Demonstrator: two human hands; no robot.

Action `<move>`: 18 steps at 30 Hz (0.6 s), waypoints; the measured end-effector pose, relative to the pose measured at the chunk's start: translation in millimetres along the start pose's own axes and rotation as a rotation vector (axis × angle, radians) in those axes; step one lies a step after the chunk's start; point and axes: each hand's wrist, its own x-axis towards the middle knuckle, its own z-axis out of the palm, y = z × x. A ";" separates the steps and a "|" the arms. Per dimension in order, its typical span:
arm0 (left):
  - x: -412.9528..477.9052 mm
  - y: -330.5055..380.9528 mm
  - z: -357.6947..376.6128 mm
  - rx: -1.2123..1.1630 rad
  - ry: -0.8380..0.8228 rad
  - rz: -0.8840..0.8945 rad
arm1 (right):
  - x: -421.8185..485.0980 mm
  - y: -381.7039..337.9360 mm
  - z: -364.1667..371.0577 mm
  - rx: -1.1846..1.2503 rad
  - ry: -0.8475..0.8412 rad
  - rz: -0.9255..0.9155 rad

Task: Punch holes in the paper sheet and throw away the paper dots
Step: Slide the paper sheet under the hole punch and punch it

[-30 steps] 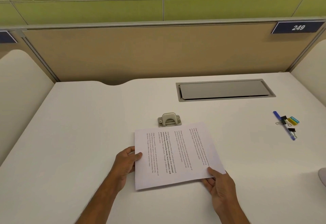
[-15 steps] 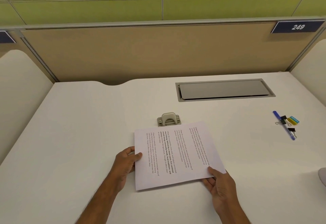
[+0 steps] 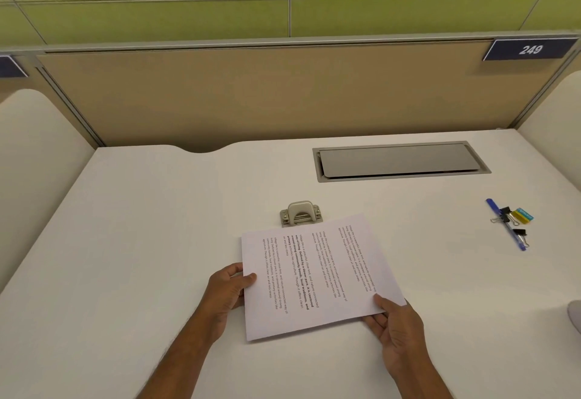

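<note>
A white printed paper sheet point(image 3: 317, 276) is held just above the white desk, turned sideways with its far edge at the hole punch. My left hand point(image 3: 228, 291) pinches the sheet's left edge, thumb on top. My right hand point(image 3: 397, 323) pinches the near right corner, thumb on top and fingers underneath. A small beige metal hole punch point(image 3: 301, 213) stands on the desk just beyond the sheet's far edge; the paper hides its front lip.
A blue pen point(image 3: 506, 225) lies at the right with black and yellow binder clips point(image 3: 515, 217) beside it. A grey cable hatch point(image 3: 399, 161) is set into the desk point(image 3: 141, 241) at the back right. A tan partition point(image 3: 251, 93) closes the far side.
</note>
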 end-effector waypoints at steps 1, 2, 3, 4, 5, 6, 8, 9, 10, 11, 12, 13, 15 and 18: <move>-0.8 0.0 -0.1 -0.003 -0.003 -0.001 | 0.3 -0.1 -0.3 -0.004 0.000 0.001; -1.6 0.1 -0.1 -0.004 -0.006 -0.002 | 0.7 -0.1 -0.7 -0.006 -0.001 0.001; -2.4 0.3 -0.1 -0.004 -0.009 -0.003 | 1.2 0.0 -0.9 -0.008 0.001 0.001; -2.7 0.2 -0.3 -0.003 -0.012 -0.003 | 1.5 0.1 -1.3 -0.010 0.003 -0.001; -2.9 0.0 -0.4 0.000 -0.014 -0.005 | 2.4 0.0 -1.5 -0.013 0.005 -0.003; -3.0 -0.1 -0.5 0.003 -0.017 -0.007 | 3.2 0.0 -1.9 -0.017 0.005 -0.006; -3.4 -0.3 -1.0 0.009 -0.024 -0.012 | 4.9 -1.0 -2.4 -0.023 0.000 -0.011; -3.5 -0.4 -1.2 0.012 -0.027 -0.014 | 5.8 -1.5 -2.5 -0.024 -0.005 -0.015; -3.6 -0.7 -1.5 0.014 -0.029 -0.014 | 6.7 -2.1 -2.4 -0.025 -0.010 -0.018; -3.7 -1.1 -1.9 0.014 -0.030 -0.014 | 7.5 -2.5 -2.2 -0.026 -0.016 -0.019; -4.0 -1.4 -2.3 0.012 -0.031 -0.012 | 8.2 -2.8 -2.2 -0.028 -0.020 -0.019; -4.1 -1.7 -2.5 0.009 -0.033 -0.011 | 8.8 -3.3 -2.1 -0.031 -0.022 -0.017; -4.6 -1.8 -3.0 0.009 -0.036 -0.007 | 9.6 -4.2 -1.9 -0.038 -0.023 -0.016; -3.8 -2.5 -3.7 0.008 -0.048 -0.007 | 11.2 -4.8 -1.7 -0.045 -0.021 -0.018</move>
